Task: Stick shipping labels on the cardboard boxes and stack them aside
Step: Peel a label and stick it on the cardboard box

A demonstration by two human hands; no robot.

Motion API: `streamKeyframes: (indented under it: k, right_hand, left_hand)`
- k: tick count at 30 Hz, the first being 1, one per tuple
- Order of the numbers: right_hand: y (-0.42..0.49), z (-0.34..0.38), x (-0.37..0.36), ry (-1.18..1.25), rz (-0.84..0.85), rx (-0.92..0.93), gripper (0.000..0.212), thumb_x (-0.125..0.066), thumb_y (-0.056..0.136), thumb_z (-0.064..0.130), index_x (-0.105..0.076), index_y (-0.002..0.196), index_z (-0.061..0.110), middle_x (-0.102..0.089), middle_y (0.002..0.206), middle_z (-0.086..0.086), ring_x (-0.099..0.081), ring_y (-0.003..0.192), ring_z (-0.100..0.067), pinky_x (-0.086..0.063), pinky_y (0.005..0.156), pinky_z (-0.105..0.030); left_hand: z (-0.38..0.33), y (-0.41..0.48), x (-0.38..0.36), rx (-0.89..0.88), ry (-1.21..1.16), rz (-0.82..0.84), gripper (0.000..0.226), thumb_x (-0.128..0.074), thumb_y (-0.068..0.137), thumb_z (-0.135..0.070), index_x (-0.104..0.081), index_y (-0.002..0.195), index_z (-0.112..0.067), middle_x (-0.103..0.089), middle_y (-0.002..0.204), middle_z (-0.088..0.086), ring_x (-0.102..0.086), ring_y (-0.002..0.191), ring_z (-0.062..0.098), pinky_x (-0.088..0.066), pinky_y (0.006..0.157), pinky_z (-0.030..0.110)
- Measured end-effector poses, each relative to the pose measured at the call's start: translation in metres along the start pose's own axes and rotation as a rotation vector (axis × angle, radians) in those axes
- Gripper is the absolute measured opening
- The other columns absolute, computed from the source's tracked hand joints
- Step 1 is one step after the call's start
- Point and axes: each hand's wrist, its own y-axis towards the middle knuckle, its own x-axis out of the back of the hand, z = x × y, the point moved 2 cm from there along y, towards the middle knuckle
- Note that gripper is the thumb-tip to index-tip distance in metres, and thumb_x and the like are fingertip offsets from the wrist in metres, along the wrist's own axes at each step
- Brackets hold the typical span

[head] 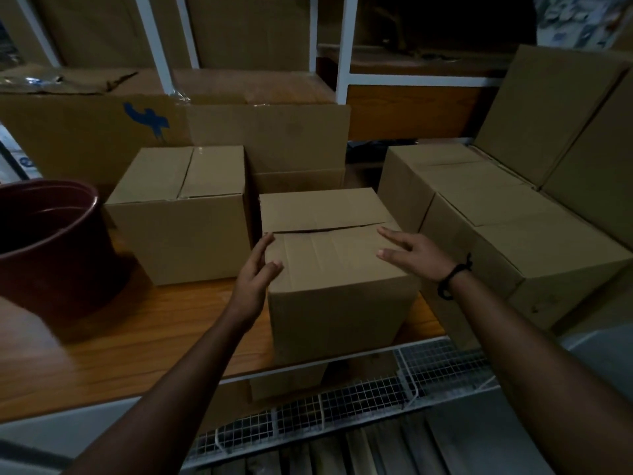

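Flanking the cardboard box (337, 279) from both sides, head view: left hand (255, 274) lies along its left top edge, fingers straight and together, thumb on the top near the corner. Right hand (412, 250) is at the right top edge, fingers straight and slightly spread; contact unclear. Black wristband (454, 276) on the right wrist. Box is plain brown, top flaps shut, the seam gaping a little, faint creases on the near flap. It sits at the front edge of the wooden table (137, 323). Second box (181, 217) stands just left behind it, maroon bucket (51, 245) far left, stacked boxes (496, 231) to the right.
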Motion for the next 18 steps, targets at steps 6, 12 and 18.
streamKeyframes:
  k: [6,12,18]
  right_hand:
    - [0.008,0.002,0.007,-0.060,0.019,0.014,0.067,-0.069,0.081,0.049,-0.044,0.141,0.035,-0.037,0.152,0.006,-0.032,0.140,-0.017,-0.030,0.113,-0.045]
    - [0.013,0.006,0.016,-0.052,0.069,-0.002,0.058,-0.070,0.083,0.045,-0.047,0.136,0.036,-0.038,0.148,0.009,-0.034,0.136,-0.016,-0.035,0.105,-0.038]
    - [0.008,-0.005,0.008,0.080,0.088,0.057,0.058,-0.064,0.090,0.036,-0.041,0.143,0.035,-0.033,0.153,0.007,-0.029,0.141,-0.015,-0.030,0.107,-0.035]
  left_hand:
    - [-0.009,0.003,0.001,-0.016,-0.061,-0.016,0.076,-0.065,0.075,-0.040,-0.038,0.145,-0.027,-0.054,0.131,-0.007,-0.056,0.119,0.018,-0.053,0.091,0.034]
    - [-0.006,-0.001,-0.008,0.035,-0.125,-0.044,0.096,-0.065,0.070,-0.047,-0.023,0.154,-0.026,-0.046,0.144,-0.004,-0.054,0.123,0.015,-0.048,0.095,0.037]
    - [-0.004,-0.011,-0.012,0.094,-0.173,0.003,0.093,-0.065,0.070,-0.062,-0.028,0.152,-0.036,-0.047,0.147,0.002,-0.050,0.129,0.026,-0.044,0.102,0.053]
